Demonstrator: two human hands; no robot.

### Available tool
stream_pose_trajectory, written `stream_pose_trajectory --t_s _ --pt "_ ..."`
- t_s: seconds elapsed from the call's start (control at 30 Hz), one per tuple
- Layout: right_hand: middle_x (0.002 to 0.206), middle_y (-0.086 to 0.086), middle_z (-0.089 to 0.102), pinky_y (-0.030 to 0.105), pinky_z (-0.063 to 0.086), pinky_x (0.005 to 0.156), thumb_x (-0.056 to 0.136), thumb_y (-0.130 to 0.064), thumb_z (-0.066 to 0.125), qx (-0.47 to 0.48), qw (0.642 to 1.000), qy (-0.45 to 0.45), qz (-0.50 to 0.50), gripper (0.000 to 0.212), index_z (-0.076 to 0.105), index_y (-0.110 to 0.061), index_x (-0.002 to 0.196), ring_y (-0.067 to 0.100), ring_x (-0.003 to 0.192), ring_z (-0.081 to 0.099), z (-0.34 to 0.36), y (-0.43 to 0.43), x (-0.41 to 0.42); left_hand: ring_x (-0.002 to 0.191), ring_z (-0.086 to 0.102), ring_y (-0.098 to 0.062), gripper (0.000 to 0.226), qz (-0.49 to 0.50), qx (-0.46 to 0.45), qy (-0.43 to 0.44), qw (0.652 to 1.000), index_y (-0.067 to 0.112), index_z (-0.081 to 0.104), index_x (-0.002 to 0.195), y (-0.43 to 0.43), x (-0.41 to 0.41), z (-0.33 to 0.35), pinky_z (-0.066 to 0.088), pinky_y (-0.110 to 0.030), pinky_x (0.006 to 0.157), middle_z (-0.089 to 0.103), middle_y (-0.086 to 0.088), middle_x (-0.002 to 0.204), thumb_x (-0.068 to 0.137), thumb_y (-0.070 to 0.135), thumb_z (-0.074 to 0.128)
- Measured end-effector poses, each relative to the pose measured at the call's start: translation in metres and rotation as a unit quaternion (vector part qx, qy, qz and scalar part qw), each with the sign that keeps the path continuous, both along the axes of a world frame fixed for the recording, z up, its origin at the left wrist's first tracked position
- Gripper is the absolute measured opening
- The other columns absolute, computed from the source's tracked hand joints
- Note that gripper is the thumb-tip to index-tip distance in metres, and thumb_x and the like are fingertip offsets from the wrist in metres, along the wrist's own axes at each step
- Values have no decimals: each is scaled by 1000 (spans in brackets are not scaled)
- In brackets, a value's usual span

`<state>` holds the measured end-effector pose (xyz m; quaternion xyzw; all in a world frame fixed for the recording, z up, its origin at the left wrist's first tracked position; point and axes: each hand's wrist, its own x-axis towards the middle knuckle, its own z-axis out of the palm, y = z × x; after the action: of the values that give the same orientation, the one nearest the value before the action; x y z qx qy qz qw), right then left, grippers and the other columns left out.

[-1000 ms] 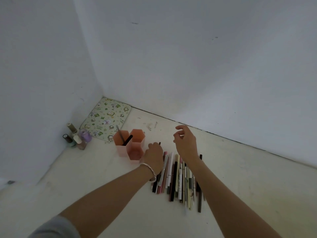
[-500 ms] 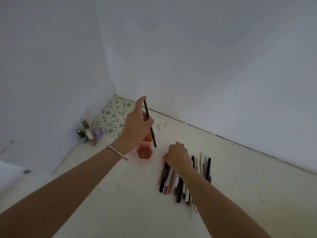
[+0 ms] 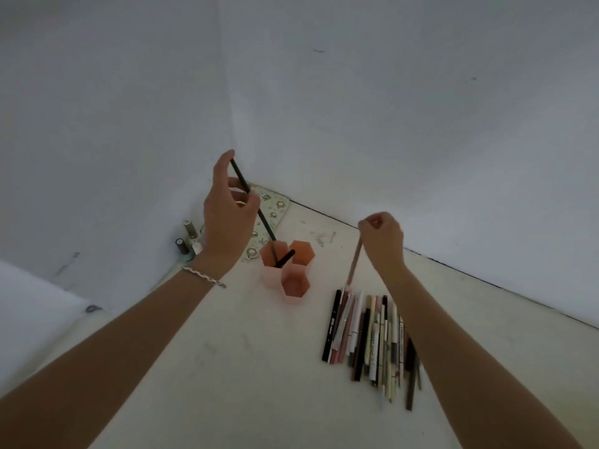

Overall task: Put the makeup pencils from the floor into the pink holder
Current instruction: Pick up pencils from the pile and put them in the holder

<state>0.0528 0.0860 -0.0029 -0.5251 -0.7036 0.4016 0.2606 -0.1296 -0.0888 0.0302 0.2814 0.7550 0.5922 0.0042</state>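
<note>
The pink holder [image 3: 270, 276] has three hexagonal cups and stands on the floor near the room's corner. My left hand [image 3: 227, 218] grips a thin black pencil [image 3: 259, 212], tilted, with its lower tip just above the back-left cup. That cup holds two dark pencils. My right hand [image 3: 384, 239] pinches the top of a brown-pink pencil [image 3: 354, 263] that hangs down over the pile. Several makeup pencils [image 3: 369, 335] lie side by side on the floor to the right of the holder.
A patterned mat [image 3: 271, 207] lies in the corner behind the holder. A few nail polish bottles [image 3: 186, 243] stand against the left wall. White walls meet at the corner. A white floor [image 3: 227, 367] spreads toward me.
My left hand has carried the black pencil up and over the holder, tip toward the back-left cup. My right hand has lifted a brown-pink pencil off the pile.
</note>
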Motion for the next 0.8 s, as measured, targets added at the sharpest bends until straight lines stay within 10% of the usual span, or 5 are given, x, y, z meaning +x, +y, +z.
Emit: stream_pose_trajectory --t_s 0.3,0.53,0.8 --pt "76 -7 62 8 41 54 89 -1 56 76 968 241 -4 14 60 -10 100 -5 57 54 56 -46 -22 114 58 -16 36 -33 -158 138 977 19 54 133 -27 17 -51 46 -33 99 60 0 125 97 24 51" --pt "86 -7 62 18 51 73 93 -5 56 124 969 196 90 14 57 -17 101 6 78 60 29 -88 -45 91 57 -6 31 -3 -55 73 996 17 54 126 -42 -2 -16 46 -6 71 58 0 115 98 12 43" --pt "99 -3 68 29 55 79 88 -3 56 105 985 77 114 24 64 -15 107 8 82 63 4 -90 -21 78 62 -1 25 -131 -68 8 989 28 57 99 -8 67 -11 50 -11 67 63 13 89 84 7 51"
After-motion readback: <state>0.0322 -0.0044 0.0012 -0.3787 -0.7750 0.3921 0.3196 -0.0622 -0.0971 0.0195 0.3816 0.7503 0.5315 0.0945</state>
